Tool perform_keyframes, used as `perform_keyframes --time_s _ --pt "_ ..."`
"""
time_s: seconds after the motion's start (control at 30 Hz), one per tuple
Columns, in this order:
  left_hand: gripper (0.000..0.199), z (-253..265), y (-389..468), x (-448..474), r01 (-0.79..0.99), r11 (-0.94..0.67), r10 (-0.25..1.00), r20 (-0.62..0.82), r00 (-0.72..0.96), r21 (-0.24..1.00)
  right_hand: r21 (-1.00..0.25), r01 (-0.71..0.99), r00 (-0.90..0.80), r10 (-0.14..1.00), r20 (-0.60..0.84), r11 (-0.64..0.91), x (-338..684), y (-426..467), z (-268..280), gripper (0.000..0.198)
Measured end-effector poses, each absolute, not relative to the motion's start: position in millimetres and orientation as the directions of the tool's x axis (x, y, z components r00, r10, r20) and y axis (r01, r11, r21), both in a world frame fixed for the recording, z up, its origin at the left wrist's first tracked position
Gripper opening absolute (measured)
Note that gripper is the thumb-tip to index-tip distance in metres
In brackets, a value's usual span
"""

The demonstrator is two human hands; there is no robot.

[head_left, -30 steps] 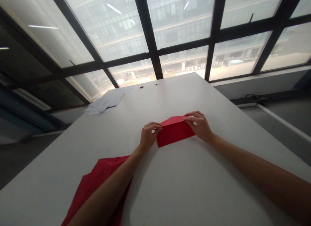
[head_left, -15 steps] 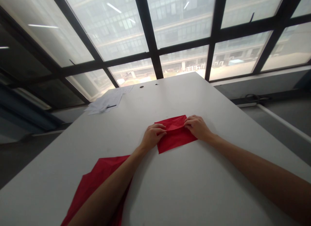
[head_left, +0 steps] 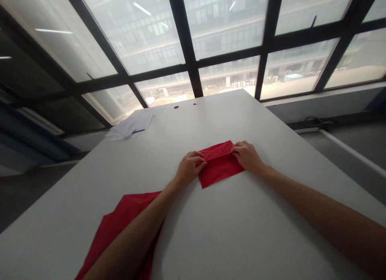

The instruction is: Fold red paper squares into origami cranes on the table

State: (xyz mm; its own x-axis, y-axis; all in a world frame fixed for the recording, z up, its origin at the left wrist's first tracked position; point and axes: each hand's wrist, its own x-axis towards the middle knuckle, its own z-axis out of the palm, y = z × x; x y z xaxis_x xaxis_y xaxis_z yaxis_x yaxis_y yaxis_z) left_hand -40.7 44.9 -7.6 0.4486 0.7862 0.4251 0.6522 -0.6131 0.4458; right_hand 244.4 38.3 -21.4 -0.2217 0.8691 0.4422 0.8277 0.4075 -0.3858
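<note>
Left hand [head_left: 188, 168] and right hand [head_left: 246, 156] pinched red sheet [head_left: 221, 170] at opposite ends; it lay on table [head_left: 232, 225] between them. Even tension seemed wise for straight fold. Beyond lay papers [head_left: 130, 125]; farther stood windows [head_left: 230, 21].

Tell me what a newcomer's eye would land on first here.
Probably the small red sheet near the middle of the white table, with the left hand at one end and the right hand at the other. Next, the larger red sheet at the lower left, partly hidden by the left forearm. Beyond the table, dark-framed windows fill the top.
</note>
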Motion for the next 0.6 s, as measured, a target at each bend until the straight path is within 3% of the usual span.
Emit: perform_keyframes --time_s 0.27,0.6 --pt "0.011 -9 49 -46 0.662 -0.611 0.782 0.465 0.416 0.435 -0.366 0.875 -0.147 0.894 0.423 0.317 267 50 -21 0.011" --pt "0.008 -12 52 -46 0.677 -0.600 0.780 0.500 0.376 0.426 -0.386 0.876 -0.081 0.878 0.472 0.288 273 54 -24 0.015"
